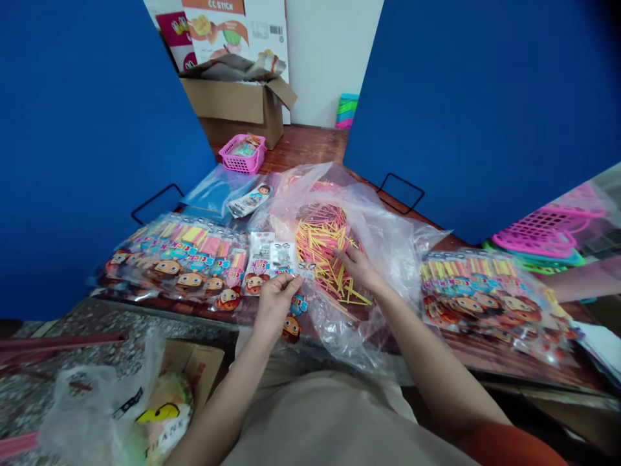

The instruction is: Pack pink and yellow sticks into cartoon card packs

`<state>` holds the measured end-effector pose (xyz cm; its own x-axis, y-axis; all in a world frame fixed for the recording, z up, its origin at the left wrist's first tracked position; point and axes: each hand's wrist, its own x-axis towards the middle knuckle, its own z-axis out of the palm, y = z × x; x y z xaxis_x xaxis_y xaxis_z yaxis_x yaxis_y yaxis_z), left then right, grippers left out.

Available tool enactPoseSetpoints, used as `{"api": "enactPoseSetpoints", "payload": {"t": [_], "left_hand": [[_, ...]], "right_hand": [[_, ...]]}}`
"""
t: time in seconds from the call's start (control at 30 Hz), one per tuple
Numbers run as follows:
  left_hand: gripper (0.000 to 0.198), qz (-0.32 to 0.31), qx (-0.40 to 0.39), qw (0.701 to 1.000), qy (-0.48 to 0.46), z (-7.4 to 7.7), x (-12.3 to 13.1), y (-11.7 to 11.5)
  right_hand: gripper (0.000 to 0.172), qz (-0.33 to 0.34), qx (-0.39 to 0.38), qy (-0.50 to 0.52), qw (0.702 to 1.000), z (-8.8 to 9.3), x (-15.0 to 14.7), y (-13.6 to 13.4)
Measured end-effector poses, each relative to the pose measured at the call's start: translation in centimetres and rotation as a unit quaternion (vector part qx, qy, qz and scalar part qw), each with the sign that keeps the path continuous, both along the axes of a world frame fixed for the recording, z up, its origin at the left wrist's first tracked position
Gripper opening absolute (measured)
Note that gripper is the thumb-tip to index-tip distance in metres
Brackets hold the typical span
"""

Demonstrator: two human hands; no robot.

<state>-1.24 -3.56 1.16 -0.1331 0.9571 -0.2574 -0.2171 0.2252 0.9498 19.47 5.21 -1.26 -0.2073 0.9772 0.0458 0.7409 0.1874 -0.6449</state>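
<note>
My left hand point(279, 303) is closed, thumb and fingers pinching the top edge of a printed clear pouch point(293, 323) with a cartoon face, which hangs at the table's front edge. My right hand point(358, 266) reaches over a heap of thin pink and yellow candy sticks point(317, 243), its fingers slightly bent and apart, touching the heap. The sticks lie in a large, opened clear plastic bag point(388, 236). Left of the heap lie a few more printed pouches point(259, 262), close to my left hand.
Filled stick pouches lie in overlapping rows on the left point(189, 259) and right point(473, 285). A pink basket point(242, 155) and an open cardboard box point(228, 100) stand behind. Blue panels point(97, 129) flank the table. Another person's arm point(589, 278) shows at right.
</note>
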Motion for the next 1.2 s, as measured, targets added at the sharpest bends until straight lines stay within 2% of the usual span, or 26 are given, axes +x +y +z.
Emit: {"api": "enactPoseSetpoints", "payload": {"t": [0.1, 0.23, 0.33, 0.4, 0.5, 0.6, 0.7, 0.83, 1.03, 1.13, 1.2], "left_hand": [[0.032, 0.003, -0.006, 1.000, 0.006, -0.1, 0.4, 0.2], [0.027, 0.004, -0.007, 1.000, 0.016, -0.1, 1.1, 0.3], [0.025, -0.009, -0.009, 1.000, 0.006, -0.1, 1.6, 0.4], [0.025, -0.017, -0.015, 1.000, -0.004, -0.1, 1.9, 0.4], [0.026, -0.019, -0.021, 1.000, -0.014, -0.2, 2.3, 0.4], [0.028, -0.021, -0.022, 0.999, -0.031, -0.3, 2.6, 0.5], [0.027, -0.020, -0.014, 0.999, -0.036, -0.3, 2.7, 0.5], [0.025, 0.002, 0.007, 1.000, -0.014, -0.4, 2.5, 0.7], [0.027, -0.013, 0.010, 0.999, -0.032, -0.9, 2.6, 0.8], [0.030, -0.017, -0.004, 0.998, -0.055, -0.9, 2.7, 0.7], [0.031, -0.017, -0.016, 0.997, -0.068, -0.6, 2.8, 0.6]], "right_hand": [[0.044, -0.003, 0.027, 0.131, 0.991, -0.3, 0.1, -0.7], [0.047, -0.059, 0.014, 0.192, 0.979, 0.8, -0.3, -1.8], [0.048, -0.097, 0.031, 0.323, 0.941, 2.5, -1.1, -2.6], [0.044, -0.086, 0.028, 0.393, 0.915, 3.7, -1.8, -2.9], [0.038, -0.045, 0.019, 0.449, 0.892, 4.9, -2.8, -3.5], [0.034, 0.009, 0.000, 0.461, 0.887, 5.4, -3.6, -4.1], [0.034, 0.042, -0.031, 0.442, 0.896, 5.5, -4.0, -4.6], [0.039, 0.040, -0.078, 0.447, 0.890, 5.4, -4.1, -5.0], [0.038, 0.026, -0.111, 0.495, 0.861, 5.8, -3.8, -4.8], [0.035, 0.004, -0.092, 0.483, 0.871, 5.9, -3.8, -4.8], [0.037, 0.005, -0.074, 0.451, 0.889, 5.9, -3.8, -4.9]]}}
